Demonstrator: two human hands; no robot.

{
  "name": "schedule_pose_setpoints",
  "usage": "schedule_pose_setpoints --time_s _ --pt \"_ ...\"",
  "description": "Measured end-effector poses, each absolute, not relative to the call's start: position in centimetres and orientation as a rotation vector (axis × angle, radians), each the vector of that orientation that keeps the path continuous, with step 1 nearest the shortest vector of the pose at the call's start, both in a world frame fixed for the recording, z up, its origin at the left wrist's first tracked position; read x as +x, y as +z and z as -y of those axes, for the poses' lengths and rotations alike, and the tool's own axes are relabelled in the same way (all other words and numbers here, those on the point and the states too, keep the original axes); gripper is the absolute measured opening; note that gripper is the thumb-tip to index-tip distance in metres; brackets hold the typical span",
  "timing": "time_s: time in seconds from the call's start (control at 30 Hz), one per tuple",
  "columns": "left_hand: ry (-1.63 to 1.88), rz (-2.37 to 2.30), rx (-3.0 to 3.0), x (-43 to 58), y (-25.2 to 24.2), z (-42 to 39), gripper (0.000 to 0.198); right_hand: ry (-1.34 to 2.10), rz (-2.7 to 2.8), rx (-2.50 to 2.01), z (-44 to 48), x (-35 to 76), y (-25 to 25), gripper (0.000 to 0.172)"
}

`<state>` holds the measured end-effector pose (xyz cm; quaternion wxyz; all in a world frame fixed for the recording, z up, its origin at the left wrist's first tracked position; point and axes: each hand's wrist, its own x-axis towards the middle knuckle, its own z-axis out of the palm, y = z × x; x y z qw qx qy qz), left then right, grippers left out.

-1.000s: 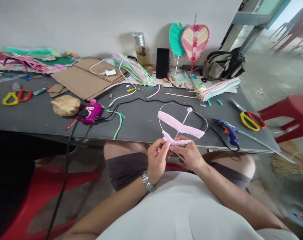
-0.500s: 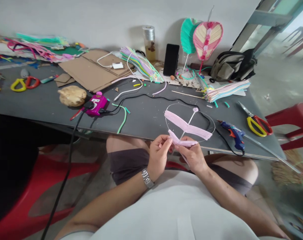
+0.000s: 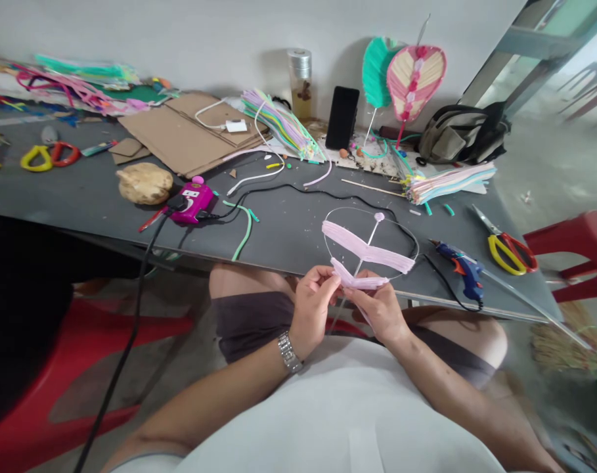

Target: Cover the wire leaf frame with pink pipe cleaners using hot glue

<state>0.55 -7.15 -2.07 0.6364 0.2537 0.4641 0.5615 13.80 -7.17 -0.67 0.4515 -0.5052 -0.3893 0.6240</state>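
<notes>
A thin wire hoop (image 3: pixel 330 253) with a pale stem lies over the table's front edge. Across its middle runs a wide pink V-shaped strip band (image 3: pixel 387 257), and a small pink knob (image 3: pixel 379 217) tops the stem. My left hand (image 3: pixel 314 303) pinches the left end of a lower pink strip band (image 3: pixel 372 283). My right hand (image 3: pixel 383 310) closes on the same band near its bend, from below. A thin strip hangs beneath the fingers. The fingertips partly hide the bottom of the stem.
On the grey table (image 3: pixel 278 226), a glue gun (image 3: pixel 463 266) and scissors (image 3: pixel 508 246) lie right. A pink power block (image 3: pixel 192 202) sits left, its black cable crossing behind the hoop. Strip bundles (image 3: pixel 283 125), a phone (image 3: pixel 342 118) and two finished leaf shapes (image 3: pixel 416 82) stand behind.
The wire hoop and its knob have shifted slightly left and tilted between my hands. Both hands keep their grip in nearly the same place. The view has moved a little.
</notes>
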Motion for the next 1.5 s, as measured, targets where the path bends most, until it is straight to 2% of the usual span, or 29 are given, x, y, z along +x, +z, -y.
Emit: schedule_pose_setpoints --time_s 0.6,0.83,1.13,1.3,1.5 --pt "1.277 -1.063 0.52 0.3 -1.5 7.2 0.031 1.613 0.981 -1.214 6.5 14.0 -0.2 0.031" --pt "1.276 -1.054 0.53 0.2 -1.2 7.2 0.025 1.635 0.959 -1.089 6.2 14.1 -0.9 0.028" --pt "1.234 -0.974 0.471 0.0 -1.2 7.3 0.027 1.612 0.925 -1.138 6.0 14.1 -0.6 0.032" --pt "1.212 -0.996 0.515 0.1 -1.3 7.2 0.034 1.609 0.926 -1.166 6.1 14.0 -0.3 0.033" --pt "1.236 -1.014 0.507 0.2 -1.3 7.0 0.029 1.651 0.98 -1.169 6.1 14.5 0.2 0.034"
